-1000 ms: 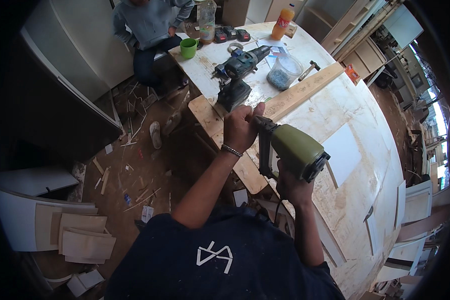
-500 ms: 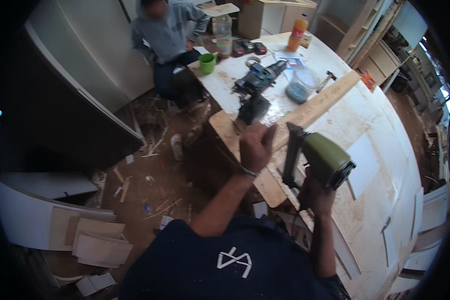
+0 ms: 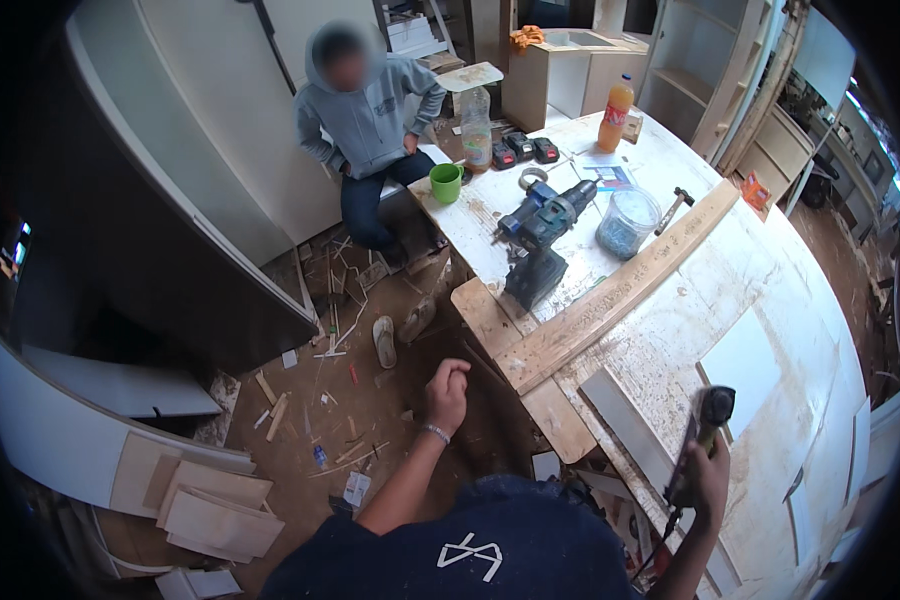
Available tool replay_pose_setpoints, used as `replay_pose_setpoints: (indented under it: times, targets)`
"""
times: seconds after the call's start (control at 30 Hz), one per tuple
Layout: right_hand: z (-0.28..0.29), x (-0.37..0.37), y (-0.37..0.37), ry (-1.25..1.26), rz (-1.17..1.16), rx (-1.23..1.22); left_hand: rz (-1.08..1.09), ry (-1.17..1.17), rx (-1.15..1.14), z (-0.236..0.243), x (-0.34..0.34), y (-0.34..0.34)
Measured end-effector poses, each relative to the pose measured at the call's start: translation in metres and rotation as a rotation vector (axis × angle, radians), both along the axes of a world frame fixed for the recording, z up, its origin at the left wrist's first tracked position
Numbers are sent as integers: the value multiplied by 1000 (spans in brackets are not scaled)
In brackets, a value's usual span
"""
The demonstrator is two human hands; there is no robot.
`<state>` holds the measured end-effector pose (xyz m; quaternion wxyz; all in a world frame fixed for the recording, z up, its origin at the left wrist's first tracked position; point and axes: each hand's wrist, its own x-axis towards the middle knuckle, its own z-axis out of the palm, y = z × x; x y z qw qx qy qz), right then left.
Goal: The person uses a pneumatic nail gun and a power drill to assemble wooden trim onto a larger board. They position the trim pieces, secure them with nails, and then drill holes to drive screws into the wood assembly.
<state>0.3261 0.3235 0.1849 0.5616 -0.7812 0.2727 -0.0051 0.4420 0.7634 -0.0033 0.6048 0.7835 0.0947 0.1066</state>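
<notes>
The white bench (image 3: 670, 315) has a long timber (image 3: 620, 290) across it, running from its left edge toward its far right corner. A dark power tool (image 3: 716, 405) is held over the bench, inside the left edge. Beyond the timber, near that edge, lies a blue-black drill (image 3: 547, 218). The right hand (image 3: 710, 465) has its fingers wrapped around the power tool's grip; the left hand (image 3: 448, 395), outside the left edge, has its fingers curled in together, palm hidden. A clear tub (image 3: 625, 238) sits between drill and timber.
</notes>
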Motion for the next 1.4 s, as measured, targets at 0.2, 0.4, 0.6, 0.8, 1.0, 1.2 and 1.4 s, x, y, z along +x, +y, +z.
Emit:
replay_pose_setpoints:
  times: [0.2, 0.4, 0.6, 0.8, 1.0, 1.2, 1.4]
  targets:
    - [-35, -112, -28, 90, -162, 8, -440, -7, 200, 44, -9, -116]
    - [-69, -252, -72, 115, -311, -49, -1278, -454, 539, 22, -20, -317]
    - [-13, -338, -126, 387, -517, -468, -1662, -439, 912, -12, -66, -438]
    - [-46, -452, -261, 364, -615, -640, -1253, -625, 1072, -16, -91, -443]
    - [-144, -523, -473, 213, -468, -481, -1500, -511, 1008, -20, -68, -458]
    - [-186, -568, -552, 539, -428, -849, -1579, -292, 1227, 23, -89, -464]
    - [-203, -482, -599, 549, -524, -865, -1526, -103, 1003, -8, -39, -474]
